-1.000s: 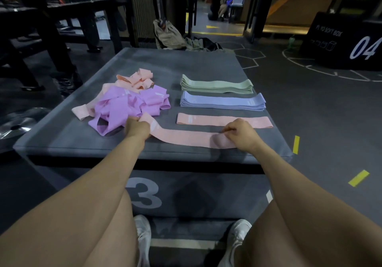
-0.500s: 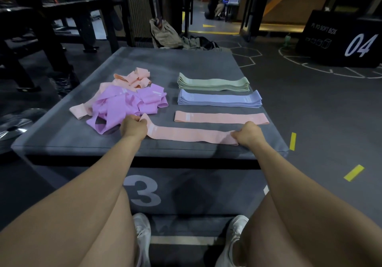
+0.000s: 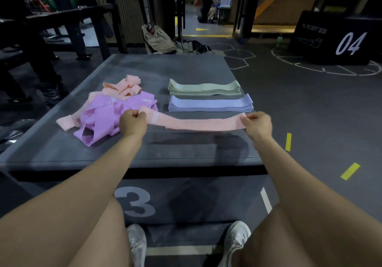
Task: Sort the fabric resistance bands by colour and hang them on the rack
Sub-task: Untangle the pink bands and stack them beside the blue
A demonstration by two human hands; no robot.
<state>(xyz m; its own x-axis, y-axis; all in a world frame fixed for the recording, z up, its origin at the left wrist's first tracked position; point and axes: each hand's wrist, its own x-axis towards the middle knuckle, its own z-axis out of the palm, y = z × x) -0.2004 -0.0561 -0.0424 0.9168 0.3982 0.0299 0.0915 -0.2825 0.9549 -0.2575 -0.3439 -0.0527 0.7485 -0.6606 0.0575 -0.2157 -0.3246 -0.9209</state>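
A large grey padded plyo box (image 3: 186, 148) with a white "3" on its front fills the middle of the frame, and its flat top serves as the tabletop. At the centre-left of it lies a tangled heap of lilac fabric resistance bands (image 3: 107, 117), with loose peach bands (image 3: 124, 87) mixed in behind and under it. To the right, in the upper middle, sit two neat stacks: flat sage-green bands (image 3: 204, 88) farther back and flat periwinkle-blue bands (image 3: 210, 104) just in front.

Nearest the person, a single long peach fabric band (image 3: 198, 124) with a white label is stretched out level, lifted just above the tabletop. The left hand (image 3: 133, 122) is closed around its left end beside the lilac heap; the right hand (image 3: 258, 124) pinches its right end between fingers and thumb.
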